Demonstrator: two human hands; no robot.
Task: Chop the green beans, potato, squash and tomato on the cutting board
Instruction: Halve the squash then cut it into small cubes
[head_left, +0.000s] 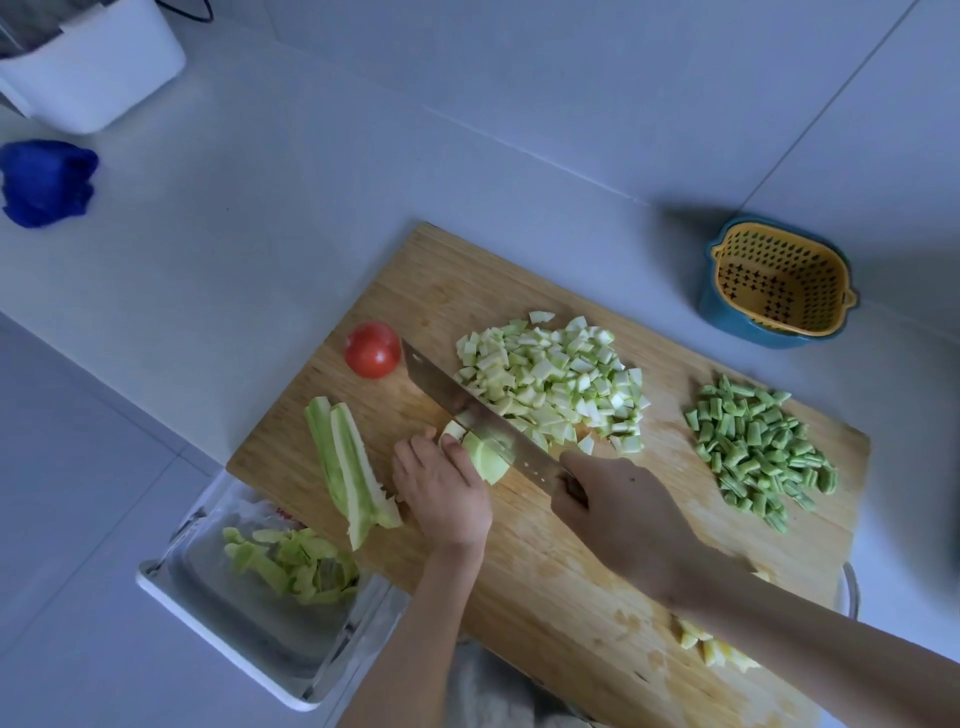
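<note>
1. The right grip (618, 514) was clamped round the handle of a broad knife (467, 410), whose blade lay slantwise across the cutting board (545, 571).
2. The left grip (444, 493) had its fingers curled over a squash piece (485, 460) — holding it down right against the blade's near side.
3. Beyond the blade lay a heap of diced squash (556, 379), touching the steel.
4. Two long squash strips (348, 462) lay side by side on the board's left part, just beside the left grip.
5. The tomato (373, 349) sat whole at the board's far left edge, near the knife tip.
6. The chopped green beans (758, 447) were piled on the right part, well apart from the squash.
7. A few yellow potato pieces (711, 644) showed near the board's front edge, partly hidden by the right forearm.
8. Off the board — a clear tray (249, 639) holding green peelings (291, 564) at the near left, and a yellow colander (779, 280) nested in a blue bowl (727, 317) on the worktop (260, 234) at the far right.
</note>
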